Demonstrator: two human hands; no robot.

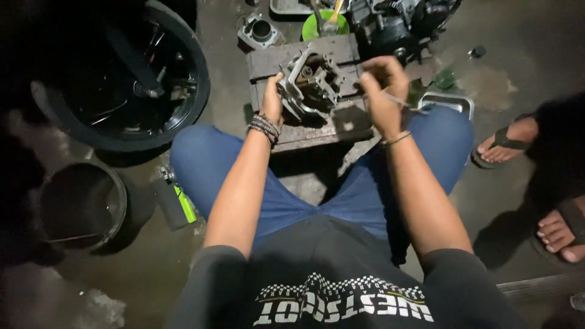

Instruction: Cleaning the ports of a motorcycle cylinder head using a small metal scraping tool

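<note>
A grey metal engine cylinder head stands tilted on a worn wooden block between my knees. My left hand grips its left side and steadies it. My right hand is closed on a thin metal tool just right of the part, its tip towards the head. Both wrists carry bracelets.
A motorcycle wheel with tyre lies at left, a dark bucket below it. A green bowl, a cylinder part, an engine block and a metal tray sit behind. Another person's sandalled feet are at right.
</note>
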